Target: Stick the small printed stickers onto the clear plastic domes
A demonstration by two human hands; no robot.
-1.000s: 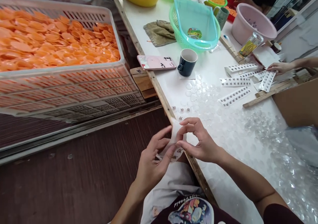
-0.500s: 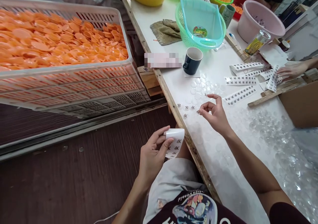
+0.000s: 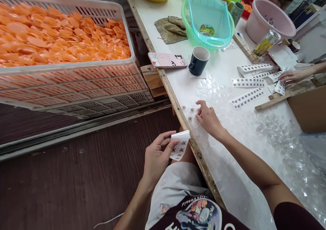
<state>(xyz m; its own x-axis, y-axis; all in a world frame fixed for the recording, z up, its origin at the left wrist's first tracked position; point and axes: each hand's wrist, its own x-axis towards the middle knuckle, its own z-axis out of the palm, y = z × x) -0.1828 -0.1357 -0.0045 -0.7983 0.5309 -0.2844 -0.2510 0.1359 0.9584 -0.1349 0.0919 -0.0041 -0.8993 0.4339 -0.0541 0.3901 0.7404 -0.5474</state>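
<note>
Between thumb and fingers, my left hand (image 3: 159, 152) grips a curled white sticker sheet (image 3: 182, 147) printed with small dark figures, in front of the table edge. My right hand (image 3: 209, 120) is low over the table, its index finger stretched forward and its thumb apart from it. Nothing shows clearly between these fingers; their undersides are hidden. Just left of it are several small printed stickers (image 3: 192, 110), seemingly on clear round discs. More clear discs (image 3: 209, 86) lie flat beyond my right hand.
A dark mug (image 3: 199, 63), a pink phone (image 3: 167, 60) and a green basket (image 3: 188, 29) stand farther back. Sticker strips (image 3: 248, 83) lie near another person's hand (image 3: 292, 76). Clear domed pieces (image 3: 277, 131) spread at right; a crate (image 3: 76, 73) of orange pieces stands left.
My right hand has moved left and slightly down, over the stickered discs, and its fingers have opened from a near pinch. My left hand keeps the sheet almost in place.
</note>
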